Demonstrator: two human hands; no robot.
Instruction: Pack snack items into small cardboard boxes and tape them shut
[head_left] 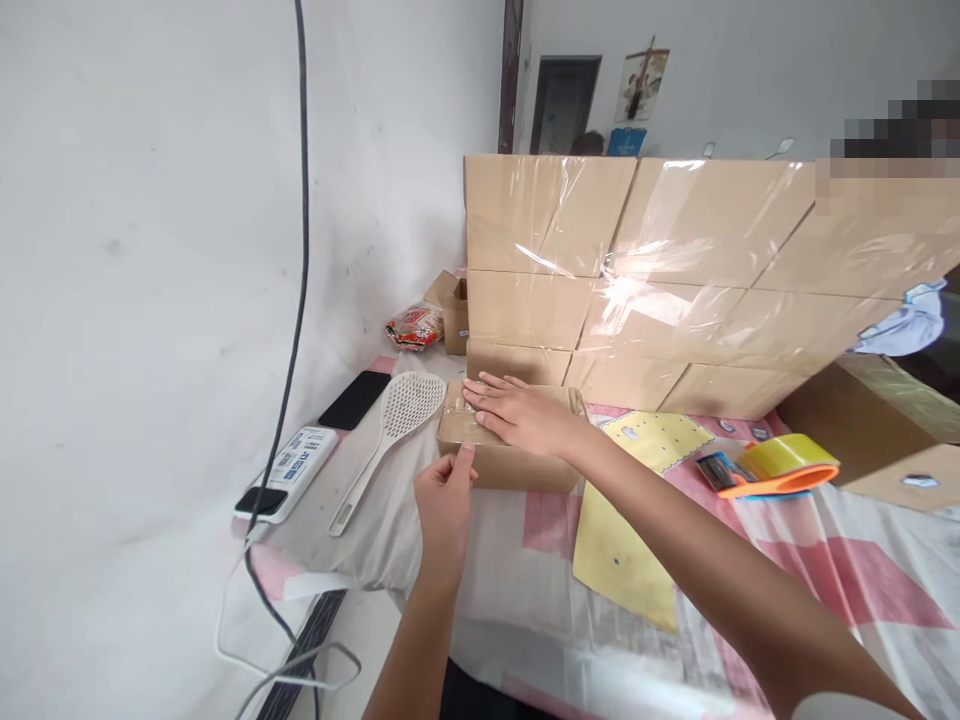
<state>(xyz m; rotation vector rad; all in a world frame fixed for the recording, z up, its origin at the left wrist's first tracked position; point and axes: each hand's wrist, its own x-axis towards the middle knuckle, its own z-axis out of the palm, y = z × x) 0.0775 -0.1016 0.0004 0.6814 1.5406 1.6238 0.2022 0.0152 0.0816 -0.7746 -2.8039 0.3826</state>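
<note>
Counts on the worktop

Two hands; one small taped box; one white slotted scoop; one tape dispenser; two yellow sheets; two phones; one snack packet.

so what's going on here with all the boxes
A person is pressing the right hand flat on top of a small cardboard box on the table, while the left hand touches its near left corner. The box looks taped over. A tape dispenser lies to the right, a white slotted spoon to the left, and a wall of wrapped cartons stands behind.
</note>
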